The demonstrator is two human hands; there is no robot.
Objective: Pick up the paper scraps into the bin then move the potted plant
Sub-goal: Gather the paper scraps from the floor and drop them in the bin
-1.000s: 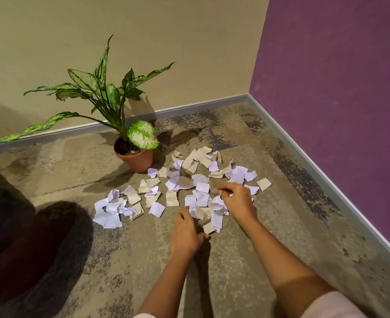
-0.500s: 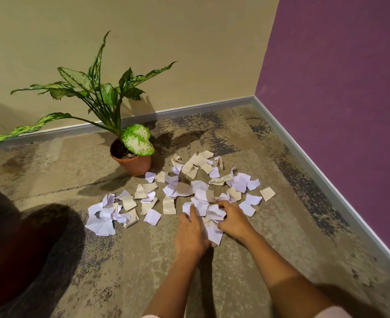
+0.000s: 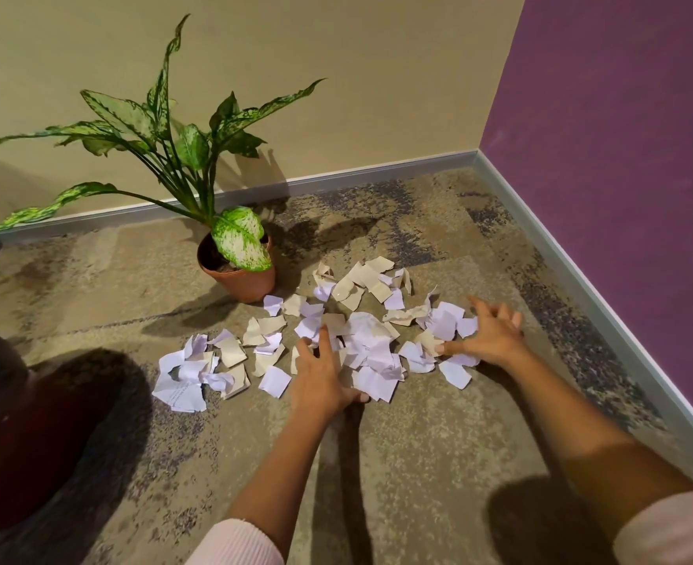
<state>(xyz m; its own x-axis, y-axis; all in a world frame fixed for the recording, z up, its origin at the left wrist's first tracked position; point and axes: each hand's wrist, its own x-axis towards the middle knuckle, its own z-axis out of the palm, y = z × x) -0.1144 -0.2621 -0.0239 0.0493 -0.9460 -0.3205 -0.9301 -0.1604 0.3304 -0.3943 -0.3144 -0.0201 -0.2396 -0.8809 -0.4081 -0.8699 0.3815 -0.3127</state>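
Observation:
Several white and beige paper scraps [image 3: 361, 340] lie scattered on the carpet in the room's corner. My left hand [image 3: 320, 373] rests on the middle of the heap with fingers stretched forward, thumb at the near edge of a white scrap. Farther right, my right hand [image 3: 489, 336] lies on the outer scraps with its fingers spread. Neither hand has a scrap lifted. A potted plant [image 3: 238, 275], in a terracotta pot with long speckled green leaves, stands just behind the scraps' left part.
A dark rounded shape [image 3: 14, 422], too dim to identify, fills the left edge. A beige wall [image 3: 336, 75] runs behind the plant and a purple wall [image 3: 622, 136] on the right, both with grey skirting. Bare carpet [image 3: 418, 462] lies in front of the scraps.
My right hand has moved from the heap's middle out to the right-hand scraps and spread its fingers. The left hand stays at the heap's near middle.

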